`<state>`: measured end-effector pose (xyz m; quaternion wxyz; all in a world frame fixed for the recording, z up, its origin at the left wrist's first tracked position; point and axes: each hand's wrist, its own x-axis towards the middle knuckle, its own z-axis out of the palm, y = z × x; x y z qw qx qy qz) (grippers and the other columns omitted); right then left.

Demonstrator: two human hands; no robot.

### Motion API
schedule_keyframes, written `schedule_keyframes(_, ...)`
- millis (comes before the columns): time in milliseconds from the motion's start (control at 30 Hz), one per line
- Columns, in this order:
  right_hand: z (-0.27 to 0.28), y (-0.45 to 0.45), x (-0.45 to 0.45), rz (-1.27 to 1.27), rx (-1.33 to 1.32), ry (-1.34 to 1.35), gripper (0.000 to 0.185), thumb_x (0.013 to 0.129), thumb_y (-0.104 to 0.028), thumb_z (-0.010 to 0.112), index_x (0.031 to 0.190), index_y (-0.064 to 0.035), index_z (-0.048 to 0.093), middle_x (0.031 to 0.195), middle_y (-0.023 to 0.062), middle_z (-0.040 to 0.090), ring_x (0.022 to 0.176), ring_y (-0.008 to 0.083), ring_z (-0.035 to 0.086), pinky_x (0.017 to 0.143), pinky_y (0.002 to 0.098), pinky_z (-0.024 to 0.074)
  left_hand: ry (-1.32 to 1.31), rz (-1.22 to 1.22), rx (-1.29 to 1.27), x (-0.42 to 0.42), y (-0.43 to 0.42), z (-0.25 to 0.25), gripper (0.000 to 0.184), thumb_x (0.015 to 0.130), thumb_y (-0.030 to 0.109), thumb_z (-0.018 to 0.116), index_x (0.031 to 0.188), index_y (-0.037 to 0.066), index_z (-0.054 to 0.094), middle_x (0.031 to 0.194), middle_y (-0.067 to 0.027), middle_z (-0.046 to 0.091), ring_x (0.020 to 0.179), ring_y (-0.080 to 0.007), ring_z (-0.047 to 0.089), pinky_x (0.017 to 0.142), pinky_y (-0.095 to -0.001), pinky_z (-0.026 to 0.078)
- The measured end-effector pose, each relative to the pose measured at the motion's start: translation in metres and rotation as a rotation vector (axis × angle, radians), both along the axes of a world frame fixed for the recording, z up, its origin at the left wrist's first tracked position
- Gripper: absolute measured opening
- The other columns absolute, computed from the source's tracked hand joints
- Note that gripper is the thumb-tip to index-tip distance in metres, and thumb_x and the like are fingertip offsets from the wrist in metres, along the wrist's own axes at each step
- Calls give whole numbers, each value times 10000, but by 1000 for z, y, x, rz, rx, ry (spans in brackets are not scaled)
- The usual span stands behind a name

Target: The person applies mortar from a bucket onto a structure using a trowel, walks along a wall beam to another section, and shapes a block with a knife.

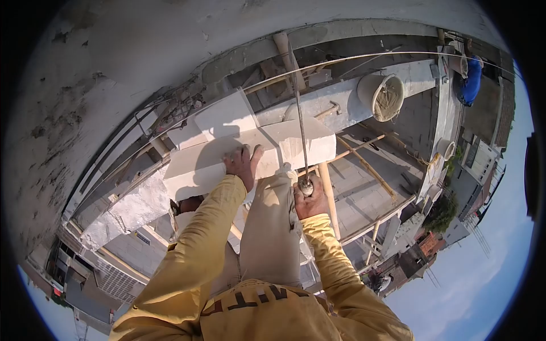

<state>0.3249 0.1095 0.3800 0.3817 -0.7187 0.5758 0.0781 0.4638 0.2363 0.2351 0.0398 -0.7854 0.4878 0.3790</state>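
Observation:
My left hand [242, 163] lies with its fingers spread on a pale, smooth block [205, 165]. The fingers of my right hand [311, 199] are wrapped round the rounded grip of a long, thin tool [301, 125], which extends up across the block. Where the tool passes, it lies over or against the block; contact is hard to tell. My knee, in light trousers [270, 227], is between my two hands, close to the block's near edge.
A bucket of grey mortar [388, 99] and a hammer [329, 111] rest on the concrete beam [418, 77] beyond the block. Bamboo poles [369, 165] cross below on the right. A person in blue [471, 82] is at the upper right. Lower floors show beneath me.

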Motion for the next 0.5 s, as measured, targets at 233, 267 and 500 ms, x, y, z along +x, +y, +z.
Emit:
schedule_keyframes(233, -59, 0, -34, 162, 398, 786, 546, 846, -274, 673, 1308, -157, 408, 1039, 251, 681, 1026, 444, 650, 896, 516, 516, 80, 28, 58, 11, -12, 6, 851, 803, 237, 711, 1530, 265, 268, 1522, -134, 307, 1384, -370, 305, 1055, -692, 249)
schedule_keyframes(267, -53, -6, -28, 103, 333, 761, 552, 846, -275, 680, 1308, -154, 404, 1032, 250, 681, 1012, 448, 650, 885, 517, 518, 87, 28, 62, 8, -10, 6, 851, 803, 237, 711, 1530, 265, 268, 1522, -134, 307, 1384, -370, 305, 1055, -692, 249)
schedule_keyframes(500, -17, -68, -60, -540, -191, -297, 336, 891, -265, 725, 1064, -48, 536, 706, 57, 588, 515, 159, 551, 489, 298, 477, -61, -3, -70, 3, -6, -1, 752, 840, 247, 623, 1519, 266, 300, 1491, -127, 323, 1361, -354, 322, 1059, -663, 240)
